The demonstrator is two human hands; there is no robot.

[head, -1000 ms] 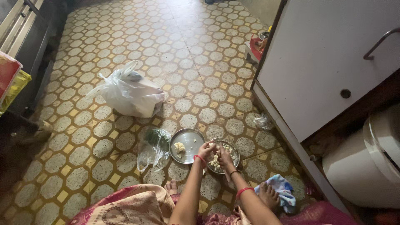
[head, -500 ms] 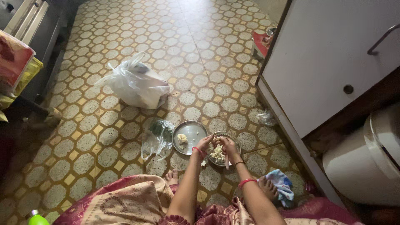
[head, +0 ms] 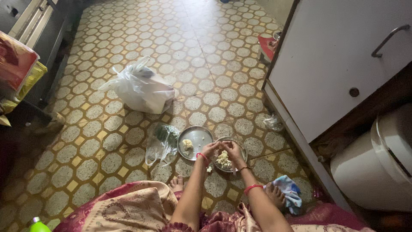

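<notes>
Cauliflower pieces lie heaped in the steel bowl on the tiled floor in front of me, and both my hands are over it. My left hand and right hand are close together above the heap, fingers curled around a pale floret between them; whether each hand truly grips it I cannot tell, it is too small to make out.

Just left of the bowl, rim against rim, sits a flat steel plate with one small pale chunk on it. Left of the plate lies a clear plastic bag with green leaves inside. Farther off, to the left, a bulging white plastic bag stands on the tiles, well apart from the dishes.

On the right a white cabinet door with a metal handle hems in the floor, and a crumpled bit of clear plastic lies at its foot. Near right, past the cabinet, is a big white drum. A blue and white cloth lies by my right foot, near the bowl. My toes on the left side peek from the pink and cream cloth across my lap. At the near left corner is a green bottle top.
</notes>
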